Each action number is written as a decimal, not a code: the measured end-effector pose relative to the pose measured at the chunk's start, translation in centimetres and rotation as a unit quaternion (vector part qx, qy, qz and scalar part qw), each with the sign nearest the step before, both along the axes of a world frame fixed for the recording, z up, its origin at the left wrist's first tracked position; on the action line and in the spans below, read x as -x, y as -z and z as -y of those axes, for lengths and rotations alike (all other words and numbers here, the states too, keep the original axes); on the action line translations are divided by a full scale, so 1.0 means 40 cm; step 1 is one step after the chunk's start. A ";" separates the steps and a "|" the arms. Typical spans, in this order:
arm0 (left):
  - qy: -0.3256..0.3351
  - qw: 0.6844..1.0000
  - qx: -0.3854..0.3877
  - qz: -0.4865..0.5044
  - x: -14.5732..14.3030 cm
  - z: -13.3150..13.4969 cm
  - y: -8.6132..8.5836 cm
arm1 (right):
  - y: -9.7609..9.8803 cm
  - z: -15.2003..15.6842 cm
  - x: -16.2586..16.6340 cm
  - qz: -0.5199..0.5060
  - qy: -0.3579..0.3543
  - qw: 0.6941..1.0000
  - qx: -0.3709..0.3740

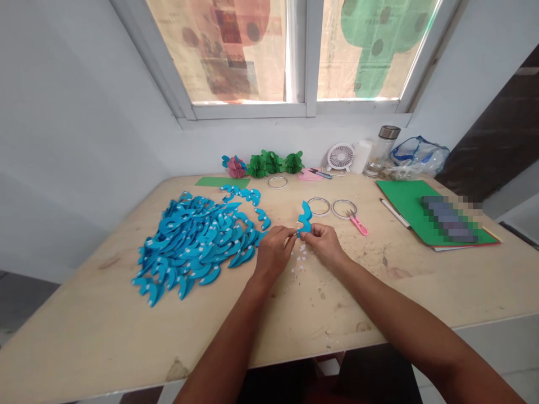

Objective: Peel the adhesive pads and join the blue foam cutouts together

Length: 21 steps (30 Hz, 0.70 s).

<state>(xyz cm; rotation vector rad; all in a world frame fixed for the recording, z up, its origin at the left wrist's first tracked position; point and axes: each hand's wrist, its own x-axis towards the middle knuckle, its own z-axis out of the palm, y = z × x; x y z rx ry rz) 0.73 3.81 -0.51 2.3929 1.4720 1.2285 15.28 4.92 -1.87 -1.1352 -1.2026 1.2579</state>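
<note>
My right hand (323, 242) pinches the lower end of a blue curved paper piece (305, 217) that stands up from its fingers. My left hand (273, 251) meets it from the left, fingers pinched at the same lower end of the piece. Both hands hover just above the wooden table (379, 292). Small white paper scraps (300, 260) lie scattered under and between the hands. A large heap of the same blue curved pieces (197, 241), many with white tabs, spreads out to the left of my left hand.
Two tape rolls (319, 206) and pink snips (359, 223) lie just beyond the hands, a third roll (277, 182) farther back. Green sheets (421, 213) lie at right. Green paper ornaments (273, 164), a small fan (340, 157), a jar (381, 150) and a plastic bag (419, 157) line the wall.
</note>
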 end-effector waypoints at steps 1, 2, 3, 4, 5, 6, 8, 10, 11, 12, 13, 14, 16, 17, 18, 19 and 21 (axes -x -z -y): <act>-0.004 1.000 -0.007 -0.009 0.000 0.000 0.002 | 0.002 0.000 0.000 0.002 -0.001 1.000 0.000; -0.008 1.000 -0.014 -0.018 0.000 -0.001 0.004 | 0.003 -0.001 0.001 0.004 -0.002 1.000 -0.001; -0.012 0.999 -0.021 -0.026 0.000 -0.002 0.006 | 0.005 -0.001 0.001 0.005 -0.003 1.000 -0.002; -0.014 0.999 -0.027 -0.033 0.000 -0.002 0.007 | 0.006 -0.001 0.002 0.006 -0.004 1.000 -0.002; -0.015 0.999 -0.032 -0.039 0.001 -0.002 0.008 | 0.008 -0.001 0.002 0.007 -0.004 1.000 -0.001; -0.015 0.998 -0.036 -0.044 0.001 -0.003 0.009 | 0.008 -0.001 0.002 0.008 -0.005 1.000 0.001; -0.017 0.998 -0.041 -0.049 0.001 -0.003 0.008 | 0.008 0.000 0.002 0.009 -0.006 1.000 0.003; -0.017 0.998 -0.040 -0.049 0.002 -0.002 0.007 | 0.007 0.001 0.003 0.008 -0.007 1.000 0.005; -0.015 0.998 -0.038 -0.048 0.002 -0.002 0.007 | 0.007 0.001 0.003 0.007 -0.007 1.000 0.006; -0.014 0.998 -0.035 -0.046 0.002 -0.002 0.006 | 0.006 0.001 0.003 0.007 -0.007 1.000 0.007; -0.012 0.998 -0.033 -0.045 0.002 -0.002 0.006 | 0.006 0.001 0.003 0.009 -0.007 1.000 0.007; -0.011 0.999 -0.031 -0.043 0.002 -0.002 0.006 | 0.005 0.001 0.003 0.011 -0.007 1.000 0.006; -0.012 0.999 -0.027 -0.040 0.002 -0.002 0.007 | 0.005 0.001 0.004 0.015 -0.004 1.000 0.001; -0.013 0.999 -0.026 -0.039 0.001 -0.002 0.008 | 0.004 0.001 0.004 0.018 -0.003 1.000 -0.001; -0.013 0.999 -0.025 -0.038 0.001 -0.002 0.009 | 0.003 0.001 0.004 0.021 -0.001 1.000 -0.003; -0.014 0.999 -0.024 -0.038 0.001 -0.002 0.009 | 0.002 0.001 0.004 0.025 0.000 1.000 -0.004; -0.015 0.999 -0.023 -0.039 0.000 -0.003 0.010 | -0.001 0.003 0.004 0.033 0.001 0.999 -0.005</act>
